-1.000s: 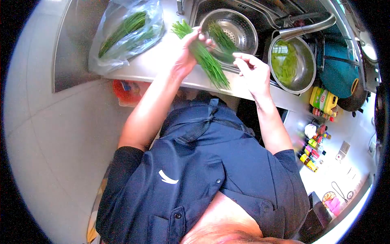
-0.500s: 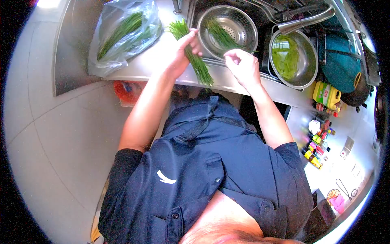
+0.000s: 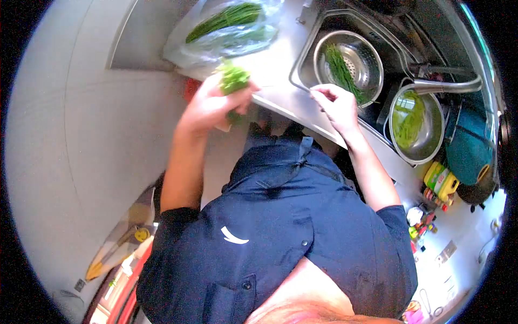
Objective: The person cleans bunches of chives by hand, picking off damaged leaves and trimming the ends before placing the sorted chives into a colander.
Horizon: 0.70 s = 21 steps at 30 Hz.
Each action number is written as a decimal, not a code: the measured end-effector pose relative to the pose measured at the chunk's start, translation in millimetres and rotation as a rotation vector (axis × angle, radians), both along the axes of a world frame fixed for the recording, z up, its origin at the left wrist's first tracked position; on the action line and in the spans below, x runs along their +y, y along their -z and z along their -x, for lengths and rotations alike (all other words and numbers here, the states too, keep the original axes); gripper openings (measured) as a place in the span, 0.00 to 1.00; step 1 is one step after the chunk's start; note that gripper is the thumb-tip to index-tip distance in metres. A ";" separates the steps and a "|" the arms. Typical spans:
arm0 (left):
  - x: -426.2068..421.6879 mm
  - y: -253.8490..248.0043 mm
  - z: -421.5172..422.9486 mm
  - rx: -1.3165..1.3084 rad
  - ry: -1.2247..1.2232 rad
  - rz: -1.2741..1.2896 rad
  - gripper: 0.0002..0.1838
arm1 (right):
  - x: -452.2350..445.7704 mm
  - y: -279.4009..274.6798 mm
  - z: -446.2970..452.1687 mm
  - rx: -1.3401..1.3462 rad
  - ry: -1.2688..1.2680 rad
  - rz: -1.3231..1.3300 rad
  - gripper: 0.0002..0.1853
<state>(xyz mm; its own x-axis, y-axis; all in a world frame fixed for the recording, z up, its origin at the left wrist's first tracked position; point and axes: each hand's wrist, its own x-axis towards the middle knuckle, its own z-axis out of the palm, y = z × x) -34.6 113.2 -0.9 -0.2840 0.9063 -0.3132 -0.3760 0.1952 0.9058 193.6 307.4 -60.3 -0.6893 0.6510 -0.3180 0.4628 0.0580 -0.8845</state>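
My left hand (image 3: pixel 218 105) is closed around a bunch of chives (image 3: pixel 234 76), held just off the counter's front edge, with the pale cut ends facing up at me. Motion blurs it somewhat. My right hand (image 3: pixel 339 105) is in a pinch beside the near rim of a perforated steel colander (image 3: pixel 373 54); whatever lies between its fingertips is too small to name. More chives (image 3: pixel 343 70) lie inside the colander. A clear plastic bag (image 3: pixel 181 54) on the counter holds another bundle of chives (image 3: pixel 226 22).
The colander stands in the sink (image 3: pixel 318 27). A steel bowl (image 3: pixel 434 135) with green pieces in water sits under the faucet (image 3: pixel 453 86). Beyond are a yellow bottle (image 3: pixel 441 181) and a teal object (image 3: pixel 468 140). The counter edge (image 3: pixel 291 114) runs before me.
My left hand has carried the chives away from the sink and past the counter edge, tipping their cut ends toward me. My right hand keeps its pinch near the colander. The view has turned.
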 end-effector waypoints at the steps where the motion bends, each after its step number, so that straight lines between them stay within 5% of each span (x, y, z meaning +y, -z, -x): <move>1: -22.2 -7.6 5.1 0.067 -0.061 0.036 0.06 | -8.8 1.3 12.9 0.068 -0.097 0.018 0.10; 8: -162.2 -8.1 27.4 -0.102 -0.465 0.071 0.07 | -99.0 56.6 128.6 0.267 -0.638 -0.312 0.07; 11: -175.9 -5.6 22.6 -0.157 -0.461 0.039 0.08 | -140.0 110.8 167.1 0.342 -0.725 -0.293 0.08; 14: -171.5 -0.3 28.1 -0.196 -0.421 0.030 0.09 | -156.4 120.8 189.7 -0.001 -0.786 -0.240 0.11; 18: -139.2 18.8 39.3 -0.323 -0.198 -0.206 0.10 | -117.4 76.8 190.2 0.015 -0.830 -0.358 0.15; 21: -102.9 32.2 43.6 -0.379 -0.010 -0.374 0.10 | -89.5 32.6 171.9 0.072 -0.481 0.494 0.24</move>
